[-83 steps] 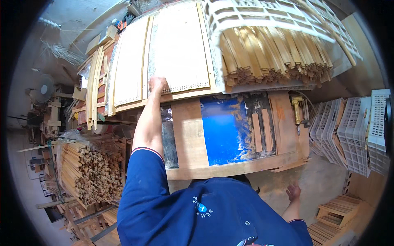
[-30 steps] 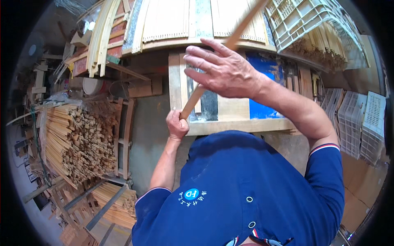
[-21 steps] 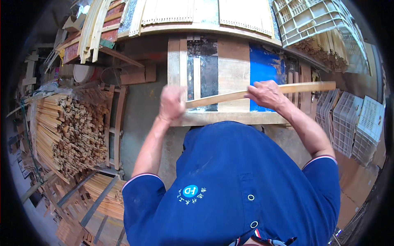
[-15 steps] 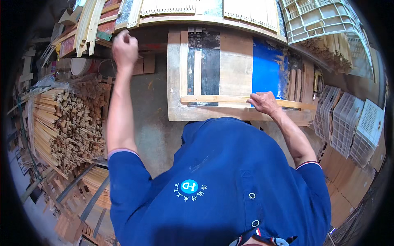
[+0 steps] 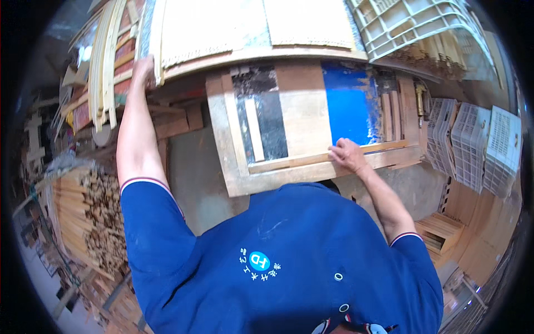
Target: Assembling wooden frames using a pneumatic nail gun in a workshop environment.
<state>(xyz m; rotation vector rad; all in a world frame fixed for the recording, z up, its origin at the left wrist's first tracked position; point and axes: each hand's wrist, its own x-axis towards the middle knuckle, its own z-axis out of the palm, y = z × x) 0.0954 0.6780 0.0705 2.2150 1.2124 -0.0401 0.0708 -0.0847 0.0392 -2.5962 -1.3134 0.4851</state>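
My left arm stretches far forward, and my left hand [image 5: 144,72] is at the left front corner of the far table, beside pale wooden strips [image 5: 157,44]. Its fingers are blurred and partly hidden. Closer to my body, my right hand [image 5: 348,155] is closed over a long wooden strip [image 5: 289,162], fingers curled down onto it. That strip lies along the near side of a work board [image 5: 239,184], which has a blue panel [image 5: 350,106], a plain wood panel [image 5: 303,111] and black patches.
Rows of pale slats [image 5: 200,33] cover the far table. White crates [image 5: 470,147] stand to the right, with a larger crate [image 5: 411,25] at the far right. Bundled wood strips [image 5: 83,217] are stacked at left. A brass-coloured tool [image 5: 420,103] is by the board's right end.
My left hand has moved farther left and forward to the far table's corner. My right hand stays on the strip. The whole view has turned and shifted.
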